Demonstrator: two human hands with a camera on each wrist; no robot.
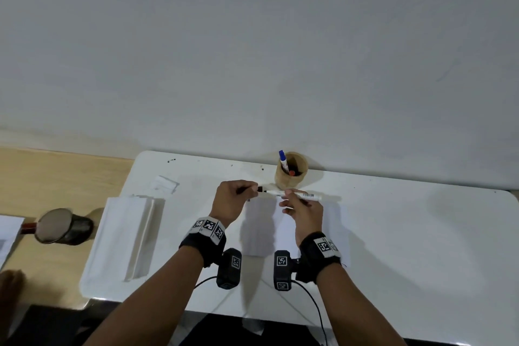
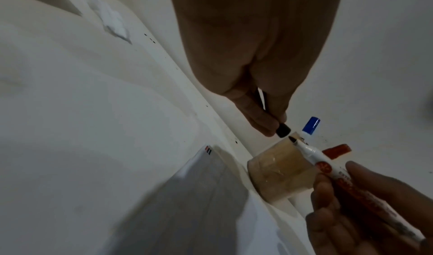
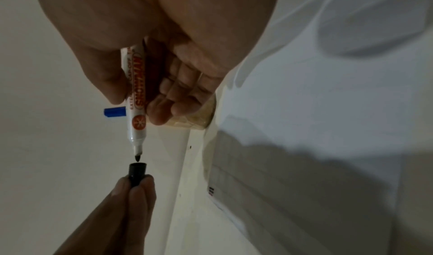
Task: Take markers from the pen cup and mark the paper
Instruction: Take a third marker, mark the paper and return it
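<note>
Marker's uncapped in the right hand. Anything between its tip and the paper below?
Nothing visible blocks it. The marker in the right hand is held level above the paper. The left hand holds the black cap just off the tip, to its side, not under it.

Head looks down; wrists close, perhaps sharing marker [image 2: 311, 151].
</note>
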